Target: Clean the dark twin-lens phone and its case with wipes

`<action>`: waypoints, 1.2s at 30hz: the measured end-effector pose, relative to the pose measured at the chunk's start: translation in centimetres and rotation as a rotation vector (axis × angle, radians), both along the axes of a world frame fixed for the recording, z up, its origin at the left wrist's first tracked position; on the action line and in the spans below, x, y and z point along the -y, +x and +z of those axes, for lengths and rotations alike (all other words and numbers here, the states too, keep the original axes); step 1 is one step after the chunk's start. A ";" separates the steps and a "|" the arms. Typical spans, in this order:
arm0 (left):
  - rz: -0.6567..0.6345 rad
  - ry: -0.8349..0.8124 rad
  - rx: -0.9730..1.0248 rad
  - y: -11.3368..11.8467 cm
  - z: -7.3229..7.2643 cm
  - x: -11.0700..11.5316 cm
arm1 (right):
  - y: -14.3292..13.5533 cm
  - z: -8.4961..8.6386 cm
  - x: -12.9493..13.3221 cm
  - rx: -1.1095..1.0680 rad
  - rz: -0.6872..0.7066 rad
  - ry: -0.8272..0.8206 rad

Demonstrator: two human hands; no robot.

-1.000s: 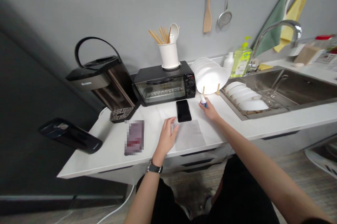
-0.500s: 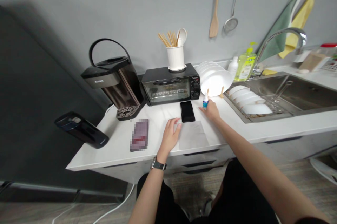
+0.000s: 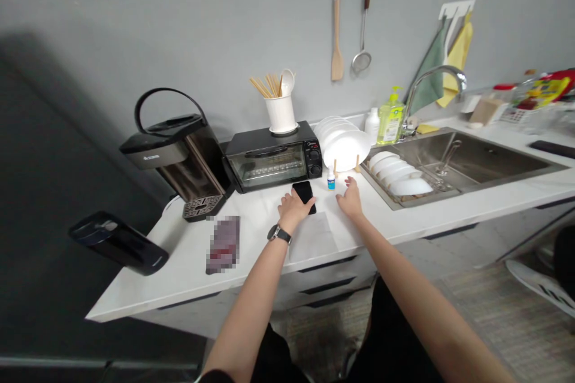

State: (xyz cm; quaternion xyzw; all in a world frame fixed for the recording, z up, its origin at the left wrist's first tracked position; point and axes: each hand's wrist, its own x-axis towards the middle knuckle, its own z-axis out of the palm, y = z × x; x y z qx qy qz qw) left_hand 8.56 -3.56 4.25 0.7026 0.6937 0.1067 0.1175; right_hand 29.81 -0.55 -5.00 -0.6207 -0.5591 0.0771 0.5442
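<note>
My left hand (image 3: 294, 208), with a watch on its wrist, reaches over the lower part of a black smartphone (image 3: 303, 192) lying on the counter. Its thumb is at the phone's right edge and the fingers are at the left, gripping it across. A thin pale sheet (image 3: 312, 236) lies just below the phone. My right hand (image 3: 351, 198) is empty, fingers apart, low over the counter. Just left of it, a small white bottle with a blue label (image 3: 331, 180) stands upright, apart from the fingers.
Behind stand a toaster oven (image 3: 274, 161), a plate rack with white plates (image 3: 344, 146) and a water dispenser (image 3: 179, 161). A sink (image 3: 494, 158) with bowls (image 3: 399, 173) lies right. Left are a pixelated flat item (image 3: 224, 245) and a dark cylindrical container (image 3: 119, 242).
My right hand has let go of the small bottle and drawn back from it. My left hand has moved from beside the sheet onto the smartphone. The camera view has shifted.
</note>
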 end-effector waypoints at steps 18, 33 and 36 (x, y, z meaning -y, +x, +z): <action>-0.276 -0.056 -0.037 -7.5 0.1 -2.0 | -1.2 3.2 4.9 0.012 0.252 0.126; -0.501 0.378 0.023 -7.9 -2.7 -5.0 | -9.6 5.0 -3.5 0.199 0.636 0.237; -0.503 0.435 0.038 -8.0 -2.5 -4.9 | -9.4 4.6 -3.7 0.003 0.601 0.217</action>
